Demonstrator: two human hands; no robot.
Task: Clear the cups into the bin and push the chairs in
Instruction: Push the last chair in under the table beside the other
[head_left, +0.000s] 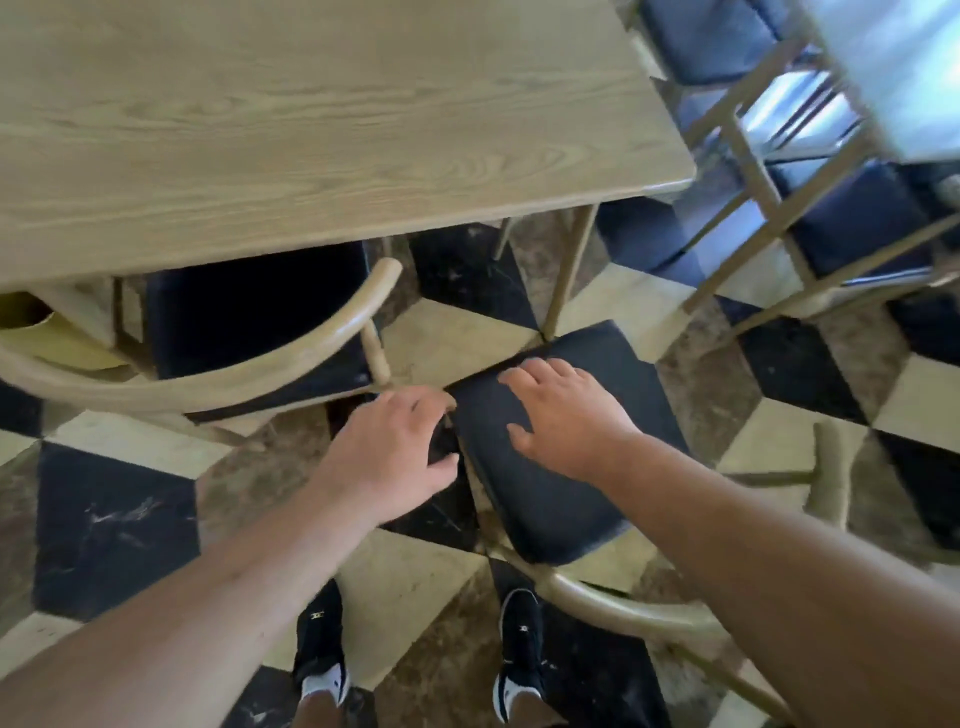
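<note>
A chair with a black padded seat (561, 467) and a curved tan wooden back (623, 613) stands out from the light wood table (311, 130), its front corner near the table leg. My left hand (395, 452) grips the seat's left edge, fingers curled under it. Over the seat's top lies my right hand (561, 415), fingers spread. A second chair (249, 322) of the same kind sits partly under the table at the left. No cup shows on the table.
A yellow object (47, 332) lies under the table at the far left. More chairs with dark seats (852, 218) and tan frames crowd the upper right. The floor is black, cream and brown tile. My shoes (519, 649) stand behind the chair.
</note>
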